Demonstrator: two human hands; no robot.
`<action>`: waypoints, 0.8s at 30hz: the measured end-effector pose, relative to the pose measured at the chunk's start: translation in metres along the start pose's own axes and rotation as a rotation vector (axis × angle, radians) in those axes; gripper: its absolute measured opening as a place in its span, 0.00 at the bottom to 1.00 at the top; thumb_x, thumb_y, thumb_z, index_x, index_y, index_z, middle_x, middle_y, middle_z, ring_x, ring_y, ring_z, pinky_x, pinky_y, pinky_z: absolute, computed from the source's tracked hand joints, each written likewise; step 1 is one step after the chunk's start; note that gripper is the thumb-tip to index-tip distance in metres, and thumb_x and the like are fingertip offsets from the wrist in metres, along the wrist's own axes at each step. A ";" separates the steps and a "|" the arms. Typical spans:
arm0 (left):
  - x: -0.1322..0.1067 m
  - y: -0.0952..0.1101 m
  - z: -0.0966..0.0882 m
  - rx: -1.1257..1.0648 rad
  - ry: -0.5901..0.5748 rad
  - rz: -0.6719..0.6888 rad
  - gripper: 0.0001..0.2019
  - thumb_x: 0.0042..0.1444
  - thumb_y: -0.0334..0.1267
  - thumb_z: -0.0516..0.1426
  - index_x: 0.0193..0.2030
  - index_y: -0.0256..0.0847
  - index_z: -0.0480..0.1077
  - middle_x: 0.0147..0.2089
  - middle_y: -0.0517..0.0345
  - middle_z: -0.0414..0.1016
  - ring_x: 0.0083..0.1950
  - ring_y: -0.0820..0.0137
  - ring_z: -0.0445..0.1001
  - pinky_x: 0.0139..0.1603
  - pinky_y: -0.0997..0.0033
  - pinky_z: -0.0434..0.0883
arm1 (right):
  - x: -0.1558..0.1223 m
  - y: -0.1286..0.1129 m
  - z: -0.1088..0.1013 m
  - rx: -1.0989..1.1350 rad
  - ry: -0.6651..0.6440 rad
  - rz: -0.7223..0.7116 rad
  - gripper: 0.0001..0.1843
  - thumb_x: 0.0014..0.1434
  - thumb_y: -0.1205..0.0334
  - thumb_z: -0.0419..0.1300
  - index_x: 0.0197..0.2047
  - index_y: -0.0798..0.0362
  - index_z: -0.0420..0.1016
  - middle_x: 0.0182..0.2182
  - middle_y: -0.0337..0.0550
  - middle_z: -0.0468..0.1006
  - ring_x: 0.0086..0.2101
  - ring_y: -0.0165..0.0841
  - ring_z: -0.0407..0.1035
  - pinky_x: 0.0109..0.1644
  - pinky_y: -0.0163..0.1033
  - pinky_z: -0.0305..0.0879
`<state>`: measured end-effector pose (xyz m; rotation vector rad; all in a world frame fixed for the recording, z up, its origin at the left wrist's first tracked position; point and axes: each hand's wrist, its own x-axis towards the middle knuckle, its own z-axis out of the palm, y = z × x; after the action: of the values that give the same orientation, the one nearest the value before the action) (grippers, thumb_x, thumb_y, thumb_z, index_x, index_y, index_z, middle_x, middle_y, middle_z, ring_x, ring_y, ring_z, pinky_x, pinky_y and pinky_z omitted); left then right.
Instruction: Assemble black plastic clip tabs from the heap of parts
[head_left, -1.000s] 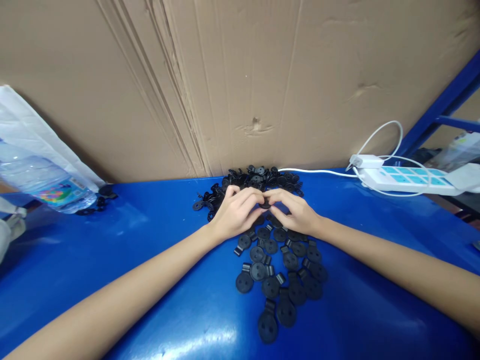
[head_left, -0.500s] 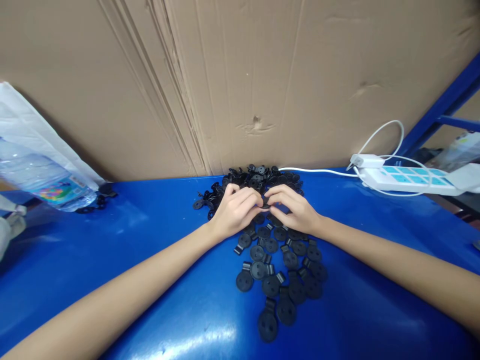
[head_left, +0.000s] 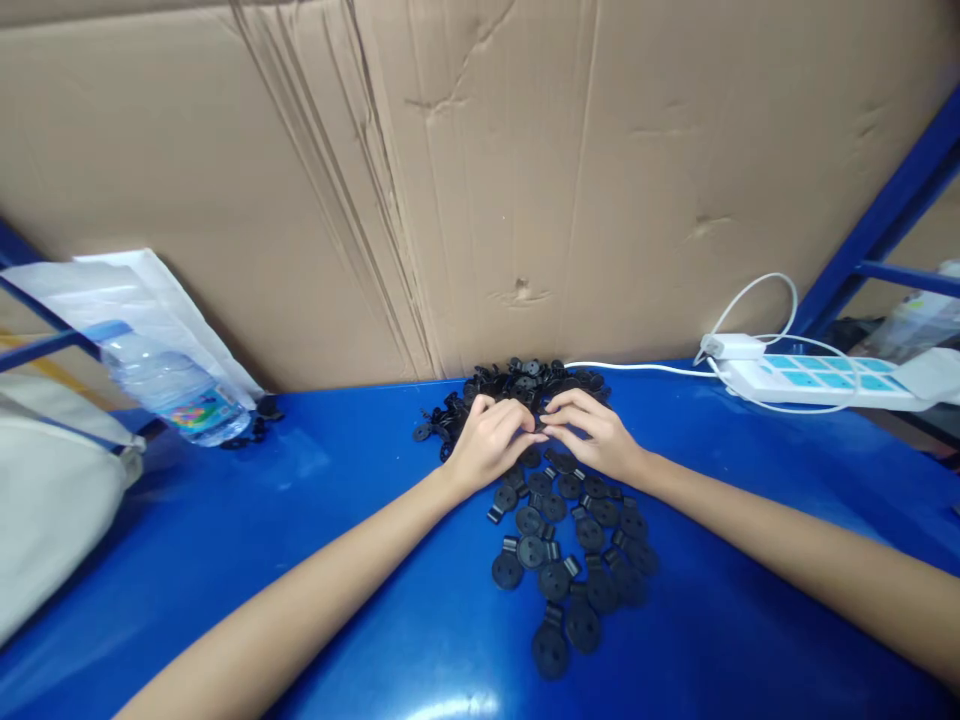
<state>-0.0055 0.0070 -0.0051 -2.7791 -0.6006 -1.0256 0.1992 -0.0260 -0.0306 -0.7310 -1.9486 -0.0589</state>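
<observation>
Curling my left hand (head_left: pixel 489 445) and right hand (head_left: pixel 592 436) together over black plastic tabs (head_left: pixel 531 551), fingertips (head_left: pixel 531 436) almost meeting; can't tell if they hold one

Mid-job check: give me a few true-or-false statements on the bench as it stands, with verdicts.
1. The left hand and right hand meet over black two-hole discs. True.
2. The right hand grips a screwdriver. False: no tool shows.
3. The plastic water bottle stands upright. False: it lies tilted, beside a white bag.
4. A white power strip sits at the far right of the blue table. True.
5. The discs sit in a closed box. False: they lie loose on the table.
</observation>
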 end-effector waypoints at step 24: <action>0.030 0.014 -0.010 0.102 -0.159 0.023 0.16 0.67 0.49 0.47 0.34 0.39 0.60 0.33 0.59 0.71 0.34 0.71 0.70 0.40 0.67 0.57 | 0.007 -0.022 -0.011 0.093 0.000 0.239 0.09 0.62 0.67 0.53 0.41 0.54 0.73 0.34 0.43 0.78 0.29 0.31 0.69 0.35 0.36 0.67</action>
<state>0.0155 0.0014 0.0222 -2.7881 -0.6201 -0.7523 0.1947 -0.0441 -0.0139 -0.8956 -1.8379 0.1766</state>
